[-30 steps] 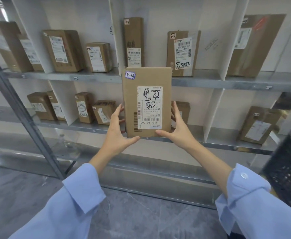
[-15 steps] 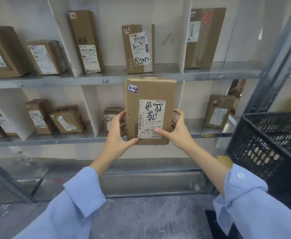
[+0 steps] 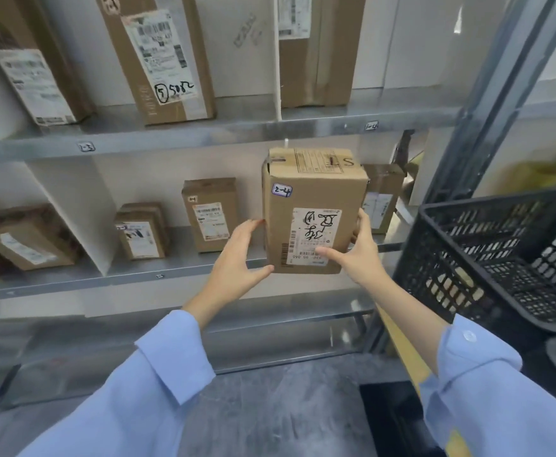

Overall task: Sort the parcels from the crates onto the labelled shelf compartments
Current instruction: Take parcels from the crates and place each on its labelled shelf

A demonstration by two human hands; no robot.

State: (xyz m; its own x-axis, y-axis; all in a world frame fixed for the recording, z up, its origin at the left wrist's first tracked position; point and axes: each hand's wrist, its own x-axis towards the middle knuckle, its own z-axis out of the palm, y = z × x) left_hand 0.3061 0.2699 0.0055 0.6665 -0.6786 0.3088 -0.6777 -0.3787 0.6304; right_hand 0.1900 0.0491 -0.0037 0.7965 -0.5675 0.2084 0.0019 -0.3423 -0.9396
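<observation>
The left hand (image 3: 237,262) and right hand (image 3: 360,258) clasp the upright parcel (image 3: 313,206) by its lower sides, thumbs on its front, just before the shelf (image 3: 171,272); crate (image 3: 501,196) at right

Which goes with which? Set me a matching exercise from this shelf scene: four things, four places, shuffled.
Things
1. parcel stickered 2-4
2. parcel marked 5082
3. black crate
4. small tagged parcel

Places
A. standing on the upper shelf
B. at the right, beside the rack post
C. standing on the lower shelf, left of the held parcel
D. held between the left hand and right hand

Pairs: 1-D, 2-A, 3-B, 4-C
</observation>
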